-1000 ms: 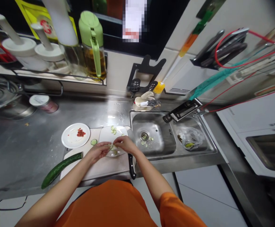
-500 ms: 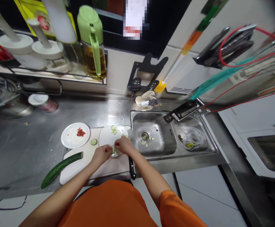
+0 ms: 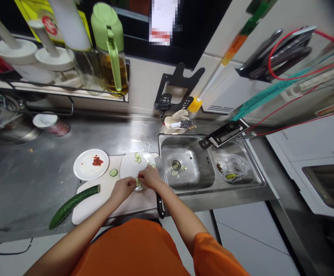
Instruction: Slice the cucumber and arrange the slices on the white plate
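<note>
Both my hands meet over the near part of a white square plate [image 3: 128, 165], on a pale cutting board [image 3: 121, 205]. Fingers of my left hand [image 3: 124, 187] are pinched at a cluster of thin cucumber slices [image 3: 138, 184]. My right hand [image 3: 149, 177] is also pinched at that cluster, from the right. Another fan of cucumber slices [image 3: 138, 157] lies at the plate's far side, and more slices show partly behind my right hand. One round cucumber slice [image 3: 113, 173] rests on the board. A cut cucumber [image 3: 74, 205] lies across the board's left edge.
A round white plate [image 3: 80, 170] with small red pieces overlaps the board's far left corner. A black-handled knife [image 3: 160, 207] lies at the board's right edge. Beyond it is a steel sink [image 3: 198, 172] with slices near the drain. A faucet [image 3: 224, 133] extends over the sink.
The hands stay at the same slice cluster, with only tiny finger movement. The view has shifted slightly; nothing else has visibly moved.
</note>
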The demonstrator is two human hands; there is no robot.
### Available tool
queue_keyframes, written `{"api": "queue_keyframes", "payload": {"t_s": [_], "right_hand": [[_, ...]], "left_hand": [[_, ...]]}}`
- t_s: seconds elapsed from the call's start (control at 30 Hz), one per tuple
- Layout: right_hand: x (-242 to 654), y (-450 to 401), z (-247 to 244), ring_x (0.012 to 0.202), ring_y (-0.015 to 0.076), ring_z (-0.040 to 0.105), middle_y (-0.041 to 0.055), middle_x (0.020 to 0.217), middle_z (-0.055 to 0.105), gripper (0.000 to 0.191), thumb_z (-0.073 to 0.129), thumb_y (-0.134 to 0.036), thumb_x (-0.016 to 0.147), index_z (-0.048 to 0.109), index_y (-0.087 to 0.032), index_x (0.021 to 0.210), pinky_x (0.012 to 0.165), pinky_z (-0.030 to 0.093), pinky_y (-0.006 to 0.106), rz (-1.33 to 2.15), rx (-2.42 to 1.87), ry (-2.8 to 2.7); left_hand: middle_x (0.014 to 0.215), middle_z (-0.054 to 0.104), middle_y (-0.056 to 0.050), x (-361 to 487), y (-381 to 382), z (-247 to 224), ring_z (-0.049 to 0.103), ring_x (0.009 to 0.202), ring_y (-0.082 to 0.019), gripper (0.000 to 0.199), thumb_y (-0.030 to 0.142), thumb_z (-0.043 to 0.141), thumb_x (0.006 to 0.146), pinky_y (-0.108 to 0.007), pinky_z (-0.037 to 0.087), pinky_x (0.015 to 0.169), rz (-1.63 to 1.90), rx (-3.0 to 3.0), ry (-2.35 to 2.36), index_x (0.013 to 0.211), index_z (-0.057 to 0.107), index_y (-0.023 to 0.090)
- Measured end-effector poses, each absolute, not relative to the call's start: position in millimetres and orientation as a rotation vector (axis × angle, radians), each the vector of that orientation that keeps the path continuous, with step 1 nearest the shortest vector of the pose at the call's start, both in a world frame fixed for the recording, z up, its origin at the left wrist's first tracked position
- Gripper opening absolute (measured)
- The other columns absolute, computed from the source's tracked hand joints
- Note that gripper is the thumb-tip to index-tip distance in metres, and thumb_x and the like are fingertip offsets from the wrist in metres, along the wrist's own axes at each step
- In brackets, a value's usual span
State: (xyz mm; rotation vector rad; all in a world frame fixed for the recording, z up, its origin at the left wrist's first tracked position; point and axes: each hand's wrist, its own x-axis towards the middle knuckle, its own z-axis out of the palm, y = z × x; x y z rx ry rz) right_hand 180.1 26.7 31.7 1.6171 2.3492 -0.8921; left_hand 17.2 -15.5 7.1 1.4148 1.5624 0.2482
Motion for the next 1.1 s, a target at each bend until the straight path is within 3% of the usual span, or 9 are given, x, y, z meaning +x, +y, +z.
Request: {"api": "queue_keyframes", "payload": {"t_s": [0.33,0.67,1.1], "right_hand": [[178,23,30,0.100,0.0252,0.046,0.0051,0.093,0.069,0.020,0.050,-0.024,0.083,0.070,-0.025,0.083,0.082,0.034,0.040,-0.835,1.616,2.347],[178,18,22,0.101,0.0256,0.046,0.0065,0.094,0.068,0.021,0.049,-0.027,0.086,0.070,-0.025,0.085,0.080,0.034,0.039,-0.741,1.611,2.412],[180,9,17,0.103,0.0251,0.044,0.0089,0.095,0.065,0.025,0.044,-0.027,0.090,0.068,-0.021,0.088,0.080,0.033,0.037,-0.701,1.622,2.438]], "left_hand": [[0.075,0.069,-0.001,22,-19,7,0.059,0.070,-0.016,0.015,0.024,0.054,0.075,-0.024,0.036,0.065,0.192,1.600,1.595,0.078,0.068,0.021],[0.090,0.064,-0.006,22,-23,0,0.059,0.087,-0.018,0.019,0.026,0.054,0.078,-0.027,0.040,0.077,0.185,1.736,1.640,0.086,0.070,0.021],[0.087,0.063,-0.006,23,-27,3,0.059,0.083,-0.017,0.023,0.028,0.048,0.082,-0.026,0.040,0.076,0.130,1.825,1.591,0.086,0.071,0.022]]}}
